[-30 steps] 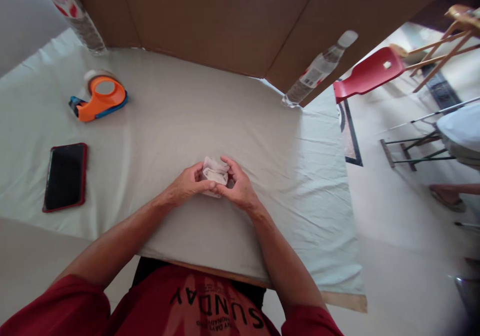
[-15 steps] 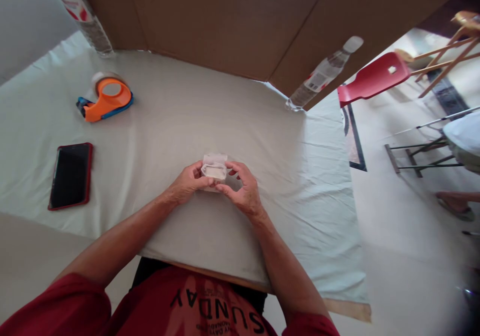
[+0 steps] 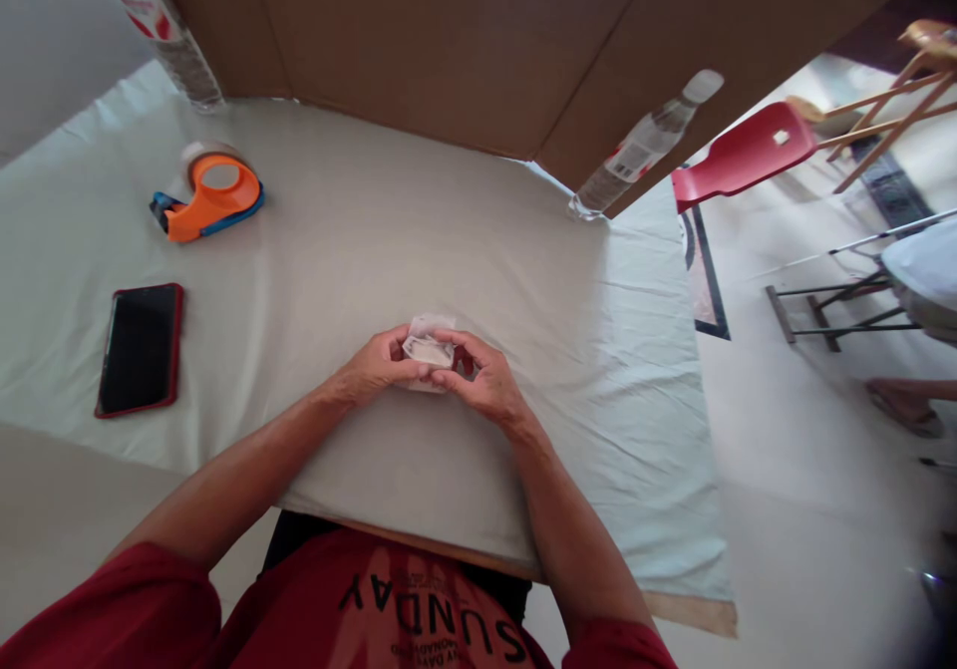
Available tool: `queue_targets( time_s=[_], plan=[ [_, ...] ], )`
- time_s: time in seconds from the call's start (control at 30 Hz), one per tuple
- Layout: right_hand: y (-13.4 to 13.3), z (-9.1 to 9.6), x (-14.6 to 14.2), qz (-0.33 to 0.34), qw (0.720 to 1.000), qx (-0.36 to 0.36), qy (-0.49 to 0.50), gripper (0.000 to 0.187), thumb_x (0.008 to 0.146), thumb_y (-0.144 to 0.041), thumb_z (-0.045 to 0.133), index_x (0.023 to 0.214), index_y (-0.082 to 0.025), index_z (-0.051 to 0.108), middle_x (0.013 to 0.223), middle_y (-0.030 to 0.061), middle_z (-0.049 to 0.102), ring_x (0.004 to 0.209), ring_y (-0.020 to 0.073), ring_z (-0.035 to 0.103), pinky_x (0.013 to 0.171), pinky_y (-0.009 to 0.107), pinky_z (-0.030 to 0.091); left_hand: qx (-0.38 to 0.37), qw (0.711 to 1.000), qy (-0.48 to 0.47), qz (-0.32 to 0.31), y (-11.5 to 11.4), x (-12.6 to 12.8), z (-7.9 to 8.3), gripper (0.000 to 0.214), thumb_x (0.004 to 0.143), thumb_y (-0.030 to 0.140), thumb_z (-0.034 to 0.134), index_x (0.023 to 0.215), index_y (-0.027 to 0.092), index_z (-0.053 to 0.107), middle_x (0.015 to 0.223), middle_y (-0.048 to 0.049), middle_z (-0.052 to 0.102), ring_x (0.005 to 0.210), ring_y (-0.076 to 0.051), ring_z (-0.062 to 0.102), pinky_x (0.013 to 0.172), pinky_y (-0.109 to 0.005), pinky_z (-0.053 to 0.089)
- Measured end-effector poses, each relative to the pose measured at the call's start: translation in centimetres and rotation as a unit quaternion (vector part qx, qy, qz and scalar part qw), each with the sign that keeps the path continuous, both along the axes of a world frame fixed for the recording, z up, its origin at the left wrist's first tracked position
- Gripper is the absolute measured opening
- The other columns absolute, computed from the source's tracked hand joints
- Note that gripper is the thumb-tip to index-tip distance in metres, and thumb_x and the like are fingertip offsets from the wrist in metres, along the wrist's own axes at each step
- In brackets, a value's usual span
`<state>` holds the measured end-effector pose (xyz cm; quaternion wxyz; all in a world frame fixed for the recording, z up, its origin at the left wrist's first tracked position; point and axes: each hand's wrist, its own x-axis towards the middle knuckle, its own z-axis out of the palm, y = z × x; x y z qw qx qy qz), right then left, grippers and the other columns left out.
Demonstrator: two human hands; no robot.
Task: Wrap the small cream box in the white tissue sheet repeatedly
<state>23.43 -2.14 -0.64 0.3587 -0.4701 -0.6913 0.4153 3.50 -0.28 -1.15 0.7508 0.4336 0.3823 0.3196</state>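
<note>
A small whitish box-shaped packet (image 3: pixel 429 352) is between my two hands, over the cloth near the table's front edge. One pale flap stands up at its far side, and another pale edge shows under my thumbs. My left hand (image 3: pixel 380 362) grips the packet's left end, thumb along the near side and fingers behind. From the right, my right hand (image 3: pixel 484 378) pinches it with the thumb at the near edge and the index finger over the far edge. What the packet contains cannot be made out.
A phone (image 3: pixel 141 350) and an orange tape dispenser (image 3: pixel 213 195) lie to the left on the pale tablecloth (image 3: pixel 336 220). Two water bottles (image 3: pixel 168 36) (image 3: pixel 644 151) stand by a brown cardboard panel (image 3: pixel 449 41). Beyond the right edge are a red chair (image 3: pixel 755 156) and a seated person's leg (image 3: pixel 908 400).
The packet has shifted slightly toward me and tilted. My right index finger now reaches across its far edge, and the thumbs have drawn closer together.
</note>
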Motion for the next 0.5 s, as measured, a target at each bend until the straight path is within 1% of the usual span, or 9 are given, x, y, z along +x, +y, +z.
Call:
queue_targets(
  time_s=[0.1, 0.17, 0.23, 0.27, 0.33, 0.37, 0.4, 0.43, 0.5],
  plan=[
    [-0.17, 0.08, -0.2, 0.006, 1.0, -0.003, 0.008, 0.04, 0.081, -0.033, 0.071, 0.119, -0.023, 0.066, 0.101, 0.0032, 0.071, 0.067, 0.0106, 0.058, 0.066, 0.026, 0.05, -0.017, 1.0, -0.023, -0.001, 0.04, 0.08, -0.28, 0.059, 0.066, 0.031, 0.082, 0.12, 0.015, 0.064, 0.1, -0.0059, 0.073, 0.087, -0.019, 0.069, 0.083, -0.031, 0.053],
    [-0.36, 0.02, -0.45, -0.001, 1.0, 0.017, -0.005, 0.039, 0.084, -0.034, 0.069, 0.122, -0.024, 0.065, 0.109, 0.0053, 0.071, 0.068, 0.0109, 0.059, 0.067, 0.027, 0.051, -0.026, 0.999, -0.033, 0.005, 0.12, 0.14, -0.31, 0.054, 0.065, 0.031, 0.082, 0.114, 0.014, 0.066, 0.092, -0.004, 0.072, 0.08, -0.017, 0.068, 0.08, -0.029, 0.053],
    [-0.49, -0.07, -0.54, -0.022, 0.998, 0.055, -0.022, 0.04, 0.087, -0.037, 0.066, 0.124, -0.024, 0.063, 0.12, 0.0087, 0.068, 0.072, 0.0126, 0.06, 0.069, 0.029, 0.052, -0.039, 0.998, -0.042, 0.015, 0.21, 0.23, -0.24, 0.05, 0.064, 0.032, 0.083, 0.107, 0.013, 0.066, 0.081, -0.0019, 0.07, 0.073, -0.015, 0.065, 0.075, -0.027, 0.052],
    [-0.51, -0.12, -0.48, -0.04, 0.996, 0.076, -0.03, 0.043, 0.087, -0.04, 0.066, 0.125, -0.023, 0.062, 0.124, 0.0106, 0.065, 0.075, 0.014, 0.061, 0.072, 0.031, 0.053, -0.045, 0.998, -0.047, 0.02, 0.24, 0.27, -0.21, 0.048, 0.063, 0.032, 0.083, 0.104, 0.013, 0.066, 0.076, -0.0007, 0.068, 0.069, -0.014, 0.064, 0.072, -0.027, 0.051],
    [-0.41, -0.19, -0.18, -0.074, 0.991, 0.1, -0.038, 0.055, 0.084, -0.051, 0.067, 0.129, -0.022, 0.058, 0.13, 0.0142, 0.06, 0.083, 0.0175, 0.061, 0.077, 0.035, 0.054, -0.056, 0.997, -0.052, 0.029, 0.27, 0.33, -0.25, 0.047, 0.062, 0.033, 0.083, 0.101, 0.013, 0.066, 0.07, 0.001, 0.065, 0.065, -0.013, 0.062, 0.069, -0.026, 0.05],
    [-0.31, -0.22, 0.0, -0.084, 0.991, 0.093, -0.039, 0.062, 0.081, -0.056, 0.068, 0.132, -0.021, 0.056, 0.131, 0.0153, 0.059, 0.087, 0.0193, 0.062, 0.08, 0.038, 0.054, -0.058, 0.996, -0.052, 0.032, 0.27, 0.34, -0.34, 0.048, 0.061, 0.033, 0.083, 0.101, 0.013, 0.066, 0.07, 0.0013, 0.064, 0.064, -0.013, 0.061, 0.068, -0.026, 0.05],
    [-0.21, -0.24, 0.14, -0.084, 0.993, 0.071, -0.037, 0.069, 0.079, -0.06, 0.069, 0.134, -0.021, 0.054, 0.131, 0.0157, 0.059, 0.091, 0.021, 0.062, 0.083, 0.039, 0.053, -0.057, 0.997, -0.051, 0.031, 0.26, 0.32, -0.48, 0.049, 0.062, 0.032, 0.083, 0.103, 0.013, 0.066, 0.071, 0.0014, 0.064, 0.064, -0.013, 0.061, 0.068, -0.025, 0.049],
    [-0.13, -0.26, 0.2, -0.076, 0.996, 0.035, -0.031, 0.074, 0.077, -0.062, 0.069, 0.135, -0.02, 0.052, 0.128, 0.0155, 0.06, 0.095, 0.0224, 0.063, 0.085, 0.04, 0.053, -0.051, 0.997, -0.048, 0.028, 0.24, 0.28, -0.66, 0.049, 0.063, 0.032, 0.083, 0.105, 0.013, 0.066, 0.072, 0.0011, 0.065, 0.065, -0.013, 0.061, 0.069, -0.025, 0.049],
    [-0.03, -0.31, 0.05, -0.049, 0.997, -0.052, -0.005, 0.073, 0.075, -0.062, 0.071, 0.131, -0.019, 0.054, 0.119, 0.0131, 0.066, 0.099, 0.0237, 0.064, 0.088, 0.04, 0.052, -0.03, 0.999, -0.04, 0.018, 0.19, 0.17, -1.0, 0.049, 0.066, 0.033, 0.081, 0.109, 0.013, 0.065, 0.077, 0.0001, 0.067, 0.069, -0.013, 0.062, 0.071, -0.024, 0.048]
  ],
)
